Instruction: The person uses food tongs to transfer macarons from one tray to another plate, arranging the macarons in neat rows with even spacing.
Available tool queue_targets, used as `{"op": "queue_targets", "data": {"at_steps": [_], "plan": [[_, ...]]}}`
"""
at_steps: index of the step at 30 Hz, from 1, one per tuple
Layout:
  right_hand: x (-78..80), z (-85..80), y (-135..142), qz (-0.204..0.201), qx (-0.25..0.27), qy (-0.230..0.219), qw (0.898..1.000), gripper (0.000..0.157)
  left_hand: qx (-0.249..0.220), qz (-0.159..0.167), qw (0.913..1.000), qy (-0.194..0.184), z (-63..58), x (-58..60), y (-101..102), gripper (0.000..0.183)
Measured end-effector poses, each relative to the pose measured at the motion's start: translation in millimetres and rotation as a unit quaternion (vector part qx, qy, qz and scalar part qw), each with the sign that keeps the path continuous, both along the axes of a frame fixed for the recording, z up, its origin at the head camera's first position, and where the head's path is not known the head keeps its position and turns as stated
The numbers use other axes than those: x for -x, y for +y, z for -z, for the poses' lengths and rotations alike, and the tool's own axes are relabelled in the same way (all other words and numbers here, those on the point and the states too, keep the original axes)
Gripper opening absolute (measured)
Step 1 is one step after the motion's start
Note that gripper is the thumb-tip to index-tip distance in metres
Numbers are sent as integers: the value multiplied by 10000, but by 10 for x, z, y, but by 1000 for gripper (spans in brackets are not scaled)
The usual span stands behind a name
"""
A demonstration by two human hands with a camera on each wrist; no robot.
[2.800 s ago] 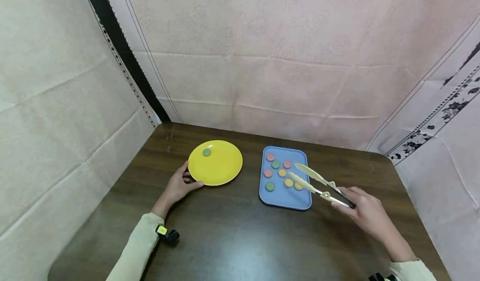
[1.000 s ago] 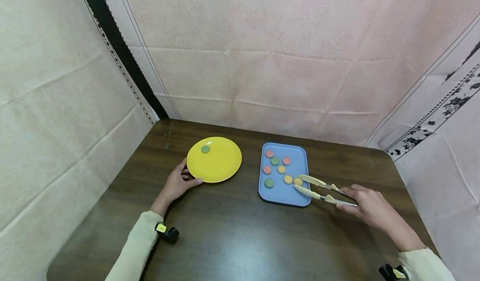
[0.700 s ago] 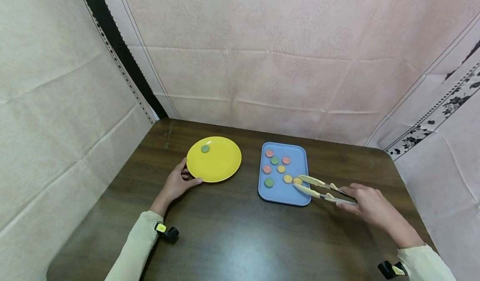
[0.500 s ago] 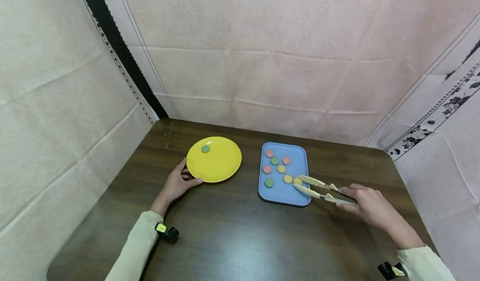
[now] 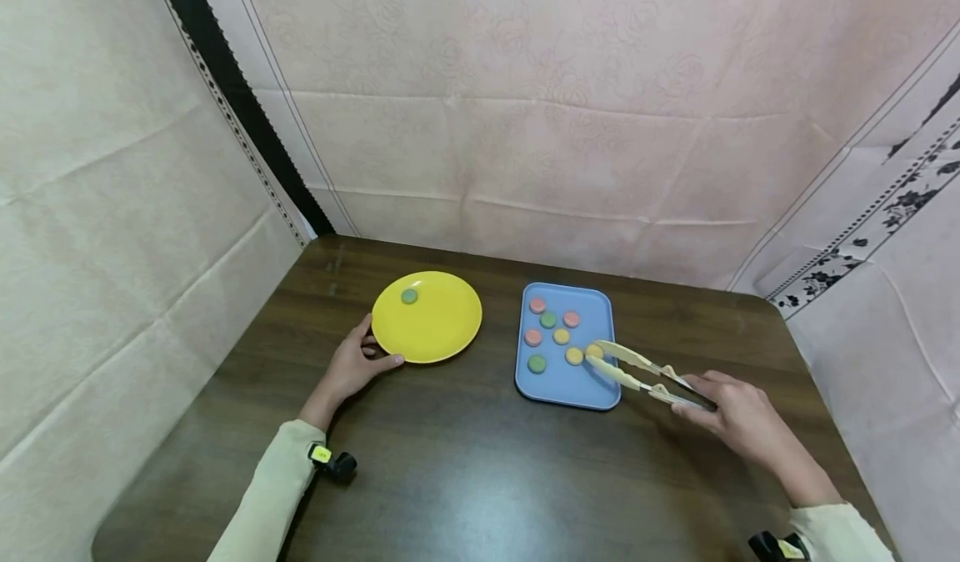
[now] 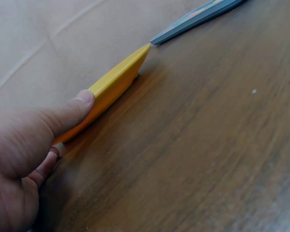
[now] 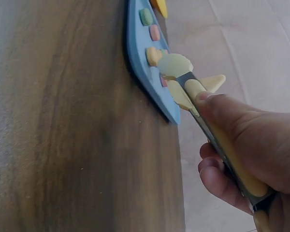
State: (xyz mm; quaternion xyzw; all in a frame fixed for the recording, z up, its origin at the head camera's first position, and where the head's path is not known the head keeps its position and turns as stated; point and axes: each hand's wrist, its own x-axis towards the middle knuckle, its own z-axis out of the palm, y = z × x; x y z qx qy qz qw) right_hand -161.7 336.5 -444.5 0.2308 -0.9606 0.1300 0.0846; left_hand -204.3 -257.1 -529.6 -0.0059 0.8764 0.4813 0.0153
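My left hand (image 5: 351,372) holds the near left rim of a yellow plate (image 5: 442,328), thumb on the rim and fingers at its side. One small green macaron-like piece (image 5: 408,296) lies on the plate. In my right hand (image 5: 738,418) are cream-tipped metal food tongs (image 5: 633,358), held over the right part of a blue tray (image 5: 573,395). Between the tong tips is a yellow macaron-like piece (image 5: 595,351), partly covered by them. In the right wrist view the thumb lies along the tongs' upper arm (image 7: 227,150), and the tips overlap the tray.
Several pink (image 5: 572,319), green (image 5: 537,364) and yellow (image 5: 574,356) pieces lie loose in the tray. Plate and tray stand apart on the dark wooden table (image 5: 480,462). Pale cloth (image 5: 525,170) hangs behind and along the sides.
The tongs came down around the yellow piece at the tray's right side; now the tips and that piece sit slightly higher in the head view. The left hand stays at the plate.
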Motion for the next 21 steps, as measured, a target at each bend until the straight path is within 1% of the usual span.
{"op": "queue_targets", "data": {"at_steps": [5, 11, 18, 21], "plan": [[42, -70, -31, 117, 132, 36, 9998, 48, 19, 0, 10000, 28, 10, 9, -11, 116], [147, -140, -106, 52, 244, 230, 9994, 49, 57, -17, 10000, 64, 34, 29, -14, 115], [278, -272, -257, -30, 301, 157, 9994, 52, -22, 20, 10000, 51, 20, 15, 2, 115], [352, -311, -342, -113, 328, 206, 9992, 52, -37, 33, 10000, 72, 14, 11, 4, 115]]}}
